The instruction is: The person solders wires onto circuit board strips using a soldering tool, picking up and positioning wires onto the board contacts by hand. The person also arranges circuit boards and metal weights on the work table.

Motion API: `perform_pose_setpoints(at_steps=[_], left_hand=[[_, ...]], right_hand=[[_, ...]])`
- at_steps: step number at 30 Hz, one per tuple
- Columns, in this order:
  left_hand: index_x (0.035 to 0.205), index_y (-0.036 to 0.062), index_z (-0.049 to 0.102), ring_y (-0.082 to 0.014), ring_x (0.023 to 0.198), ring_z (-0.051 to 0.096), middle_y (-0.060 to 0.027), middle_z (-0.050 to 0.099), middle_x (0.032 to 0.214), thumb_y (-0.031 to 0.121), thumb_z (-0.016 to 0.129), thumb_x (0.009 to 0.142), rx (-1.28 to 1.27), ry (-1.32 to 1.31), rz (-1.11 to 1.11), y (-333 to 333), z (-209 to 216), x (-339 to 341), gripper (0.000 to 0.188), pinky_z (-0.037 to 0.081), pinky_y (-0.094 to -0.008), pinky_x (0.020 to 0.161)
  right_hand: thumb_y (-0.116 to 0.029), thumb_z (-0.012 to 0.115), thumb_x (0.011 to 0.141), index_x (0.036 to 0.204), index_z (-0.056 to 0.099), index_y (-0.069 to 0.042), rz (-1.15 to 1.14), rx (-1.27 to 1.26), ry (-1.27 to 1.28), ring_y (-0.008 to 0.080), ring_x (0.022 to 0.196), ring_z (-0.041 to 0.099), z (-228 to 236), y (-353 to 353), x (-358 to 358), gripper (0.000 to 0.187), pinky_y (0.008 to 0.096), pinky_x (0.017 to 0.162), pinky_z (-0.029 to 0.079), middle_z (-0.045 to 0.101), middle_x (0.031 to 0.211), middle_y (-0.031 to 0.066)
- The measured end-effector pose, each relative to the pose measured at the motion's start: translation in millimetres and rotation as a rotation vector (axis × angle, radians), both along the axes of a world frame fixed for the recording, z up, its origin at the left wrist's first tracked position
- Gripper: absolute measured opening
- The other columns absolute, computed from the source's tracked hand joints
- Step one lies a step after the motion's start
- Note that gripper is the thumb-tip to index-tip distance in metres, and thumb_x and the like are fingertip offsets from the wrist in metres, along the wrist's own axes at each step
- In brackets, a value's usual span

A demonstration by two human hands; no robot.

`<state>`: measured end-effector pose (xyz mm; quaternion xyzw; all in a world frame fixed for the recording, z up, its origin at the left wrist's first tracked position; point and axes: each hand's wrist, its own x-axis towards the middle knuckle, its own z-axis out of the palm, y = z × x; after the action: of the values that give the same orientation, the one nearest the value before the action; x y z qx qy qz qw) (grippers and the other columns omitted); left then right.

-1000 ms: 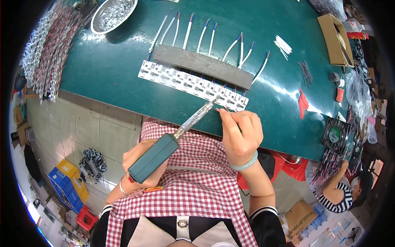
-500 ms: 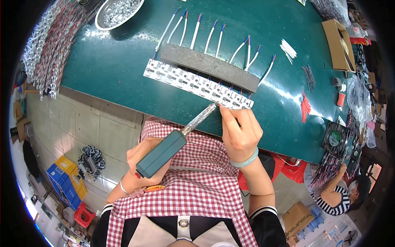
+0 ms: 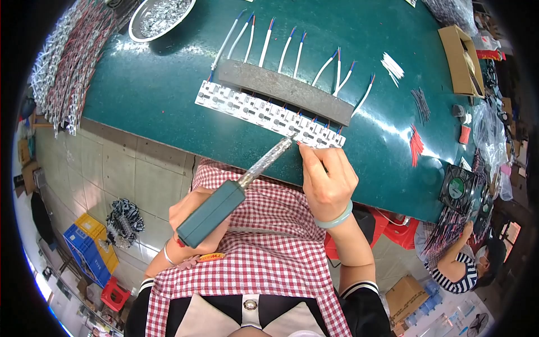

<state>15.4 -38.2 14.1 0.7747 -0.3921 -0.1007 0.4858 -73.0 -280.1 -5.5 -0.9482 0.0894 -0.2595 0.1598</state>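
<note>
My left hand (image 3: pixel 193 216) is closed around the green boxy handle of a soldering iron (image 3: pixel 213 212). Its metal shaft slants up to the right, and the tip is at the near edge of a white circuit board strip (image 3: pixel 247 109). On the right, my right hand (image 3: pixel 328 174) pinches a small red wire (image 3: pixel 298 143) against that edge; most of the wire is hidden by the fingers. A grey metal bar (image 3: pixel 286 90) lies along the far side of the strip. White cables (image 3: pixel 266 48) with blue and red ends stick out beyond the bar.
A metal bowl of silvery scraps (image 3: pixel 163 19) stands far left, beside a large pile of wired strips (image 3: pixel 70 62). To the right lie bundles of white (image 3: pixel 393 68), grey (image 3: pixel 420 106) and red wires (image 3: pixel 416 147), plus a cardboard box (image 3: pixel 457 62). A co-worker (image 3: pixel 463 267) sits lower right.
The soldering iron has shifted slightly left, its tip leaving the spot by my right fingers and its handle dropping a little. My right hand has stayed nearly still.
</note>
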Motion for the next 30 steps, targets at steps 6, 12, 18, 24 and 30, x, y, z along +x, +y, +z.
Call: perform_pose_setpoints(at_steps=[6,12,18,24,30], left_hand=[[0.084,-0.0067,0.072,-0.0303,0.071,0.072,-0.0182,0.069,0.083,-0.005,0.074,0.059,0.031,-0.072,0.052,-2.2,10.0,1.2,0.024,0.057,-0.0312,0.059],[0.085,-0.0065,0.071,-0.0307,0.073,0.072,-0.0186,0.069,0.087,-0.007,0.075,0.061,0.059,-0.046,0.068,2.5,9.5,1.1,0.024,0.057,-0.0321,0.061],[0.09,-0.0064,0.071,-0.0295,0.071,0.069,-0.0173,0.068,0.086,-0.006,0.074,0.066,0.041,-0.016,0.069,6.5,3.1,2.2,0.024,0.054,-0.0334,0.062],[0.093,-0.0072,0.069,-0.0287,0.069,0.068,-0.0167,0.066,0.083,-0.005,0.073,0.07,0.006,0.047,0.063,5.8,-1.7,2.9,0.023,0.052,-0.0342,0.062],[0.089,-0.0069,0.068,-0.0277,0.067,0.067,-0.016,0.065,0.081,-0.005,0.073,0.071,0.004,0.089,0.048,6.7,-3.3,4.9,0.019,0.052,-0.0337,0.06]], right_hand=[[0.002,0.075,0.069,0.092,0.074,-0.002,-0.031,0.023,-0.026,0.0188,0.069,0.06,-2.4,1.6,0.6,0.023,0.0296,0.056,0.048,0.059,0.076,0.0043],[0.003,0.077,0.071,0.092,0.074,-0.001,0.001,0.061,-0.196,0.0201,0.066,0.058,-4.2,10.5,11.5,0.022,0.0307,0.056,0.047,0.058,0.076,0.0051],[0.012,0.078,0.068,0.092,0.073,0.001,-0.016,0.115,-0.075,0.0215,0.065,0.059,-6.4,14.6,14.4,0.027,0.0319,0.056,0.047,0.057,0.074,0.0069],[0.003,0.076,0.074,0.093,0.073,-0.002,-0.012,0.082,-0.068,0.0205,0.065,0.058,-8.7,13.3,15.3,0.02,0.0317,0.054,0.045,0.057,0.075,0.0058],[0.002,0.076,0.073,0.092,0.072,-0.002,-0.011,0.067,-0.046,0.0201,0.064,0.058,-6.8,12.9,17.3,0.02,0.0318,0.054,0.045,0.055,0.075,0.0052]])
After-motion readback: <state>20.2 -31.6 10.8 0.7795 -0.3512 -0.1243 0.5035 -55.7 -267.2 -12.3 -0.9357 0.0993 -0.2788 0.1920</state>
